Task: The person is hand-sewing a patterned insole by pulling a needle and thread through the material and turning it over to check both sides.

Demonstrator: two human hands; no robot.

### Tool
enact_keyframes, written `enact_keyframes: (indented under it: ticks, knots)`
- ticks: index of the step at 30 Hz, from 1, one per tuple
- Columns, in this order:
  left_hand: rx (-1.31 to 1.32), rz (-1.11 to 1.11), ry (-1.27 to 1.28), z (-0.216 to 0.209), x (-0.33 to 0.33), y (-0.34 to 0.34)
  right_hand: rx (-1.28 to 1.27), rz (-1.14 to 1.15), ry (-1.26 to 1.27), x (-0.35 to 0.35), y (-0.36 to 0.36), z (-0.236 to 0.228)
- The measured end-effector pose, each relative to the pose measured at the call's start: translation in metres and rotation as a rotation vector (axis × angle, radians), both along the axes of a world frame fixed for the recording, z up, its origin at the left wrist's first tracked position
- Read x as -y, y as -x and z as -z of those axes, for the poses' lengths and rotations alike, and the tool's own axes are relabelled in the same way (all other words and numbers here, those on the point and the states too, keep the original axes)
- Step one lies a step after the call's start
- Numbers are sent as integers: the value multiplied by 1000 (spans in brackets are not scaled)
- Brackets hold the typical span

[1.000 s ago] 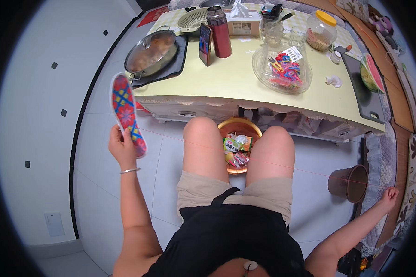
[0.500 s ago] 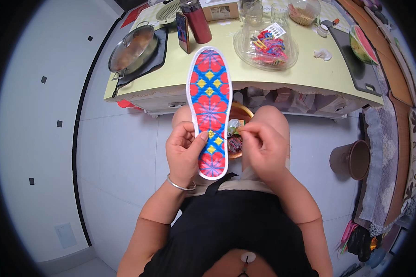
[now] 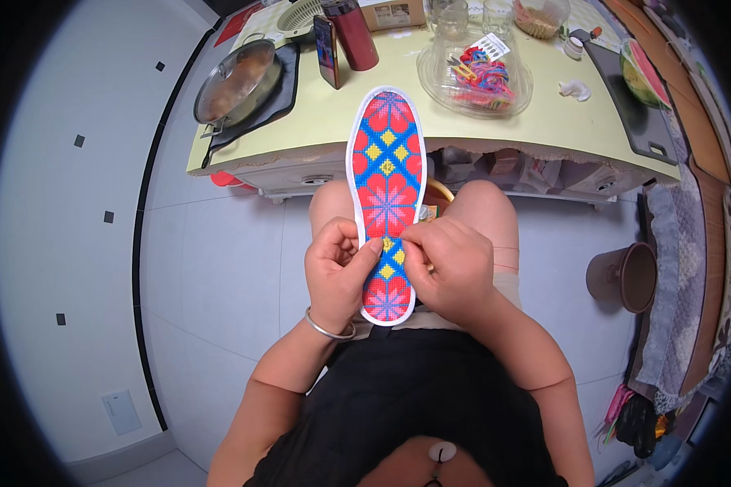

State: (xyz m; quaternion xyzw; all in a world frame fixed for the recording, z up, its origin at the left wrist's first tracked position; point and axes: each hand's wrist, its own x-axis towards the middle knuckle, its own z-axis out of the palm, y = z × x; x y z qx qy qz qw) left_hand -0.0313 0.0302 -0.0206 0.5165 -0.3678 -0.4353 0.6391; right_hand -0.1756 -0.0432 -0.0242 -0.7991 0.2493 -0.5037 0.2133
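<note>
My left hand (image 3: pixel 334 274) grips an embroidered shoe insole (image 3: pixel 387 199) by its left edge, thumb on the patterned face. The insole has a white border and red, pink, blue and yellow stitched flowers and diamonds. It stands lengthwise over my lap. My right hand (image 3: pixel 455 264) is closed in a pinch at the insole's right side, fingertips touching the pattern near the middle. Whatever lies between those fingertips is hidden or too small to make out. A thin reddish thread (image 3: pixel 507 249) crosses my right thigh beside that hand.
On the yellow table (image 3: pixel 398 134) ahead are a lidded pan (image 3: pixel 240 85), a propped phone (image 3: pixel 326 53), a red flask (image 3: pixel 352 36), a clear plastic container (image 3: pixel 430 77) with colourful thread, and watermelon (image 3: pixel 643 75). A basket (image 3: pixel 439 191) sits between my knees; a brown bin (image 3: pixel 621 277) stands right.
My right hand has come left from beside the insole to its patterned face. Insole and left hand appear slightly further right and lower, as the whole view has shifted a little.
</note>
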Motion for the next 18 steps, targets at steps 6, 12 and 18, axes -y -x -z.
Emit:
enact_keyframes:
  ticks: [6,12,18]
  knots:
    - [-16,-7,14,-2,0,3,-14,5,20,-1,-4,1]
    - [-20,-17,15,-1,-2,3,-66,-1,2,-5,1,-2]
    - [-24,1,26,1,-2,4,4,-31,-30,-5,-3,0]
